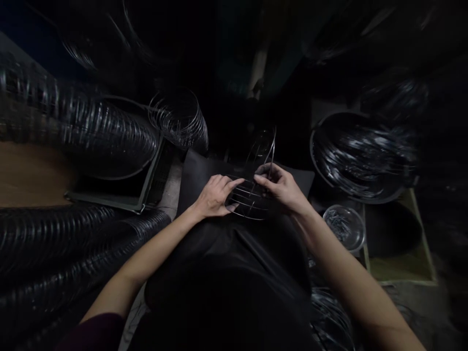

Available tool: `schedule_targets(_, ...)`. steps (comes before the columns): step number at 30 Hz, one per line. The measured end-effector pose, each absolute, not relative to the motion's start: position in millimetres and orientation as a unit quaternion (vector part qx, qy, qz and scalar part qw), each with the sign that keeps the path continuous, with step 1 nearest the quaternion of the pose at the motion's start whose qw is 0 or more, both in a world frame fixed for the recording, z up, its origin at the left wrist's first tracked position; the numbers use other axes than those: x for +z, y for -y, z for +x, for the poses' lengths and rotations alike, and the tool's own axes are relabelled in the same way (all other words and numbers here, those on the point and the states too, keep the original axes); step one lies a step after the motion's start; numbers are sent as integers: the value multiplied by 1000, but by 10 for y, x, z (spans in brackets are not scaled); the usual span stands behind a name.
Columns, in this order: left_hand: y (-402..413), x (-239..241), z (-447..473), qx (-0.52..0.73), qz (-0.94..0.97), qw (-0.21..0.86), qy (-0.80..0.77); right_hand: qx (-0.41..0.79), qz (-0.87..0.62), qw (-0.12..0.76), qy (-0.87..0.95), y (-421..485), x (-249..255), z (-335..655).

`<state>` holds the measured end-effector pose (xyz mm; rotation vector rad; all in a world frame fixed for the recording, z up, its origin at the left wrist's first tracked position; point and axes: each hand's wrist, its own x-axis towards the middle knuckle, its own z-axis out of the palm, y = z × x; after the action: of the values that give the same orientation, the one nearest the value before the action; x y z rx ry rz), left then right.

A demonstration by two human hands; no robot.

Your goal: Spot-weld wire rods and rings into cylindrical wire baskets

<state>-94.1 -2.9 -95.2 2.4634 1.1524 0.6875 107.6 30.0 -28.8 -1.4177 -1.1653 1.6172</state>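
Observation:
A small round grille of thin metal wires (248, 200) is in front of my lap, its bars running side to side. My left hand (218, 195) grips its left edge, with fingers above and thumb below. A thin curved wire (273, 146) rises from the pinched fingers of my right hand (278, 183), just above the grille's right side. Dimness and the fingers hide where that wire meets the grille. Behind my hands is a dark flat surface (199, 168), and a dark apron (234, 282) covers my lap.
Stacks of wire rings (80, 126) fill the left side, by a green-edged crate (109, 199). Another wire coil (183, 119) stands farther back. At right are a large basin (318, 165) of shiny wire pieces, a clear bowl (358, 234) of small metal pieces and a yellowish box (398, 270).

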Motion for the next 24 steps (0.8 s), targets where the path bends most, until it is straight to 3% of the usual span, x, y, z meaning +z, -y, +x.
schedule_targets(10,-1042,-563,-835,418,807,105,-403,613,-513,412,437,-1389,106,1062)
schedule_targets(18,-1508,-597,-764,517,741,155,-400,593,-526,415,446,-1903,320,985)
schedule_targets(24,-1660,-653,-798,513,731,174,-415,592,-535,413,439,-2058,304,900)
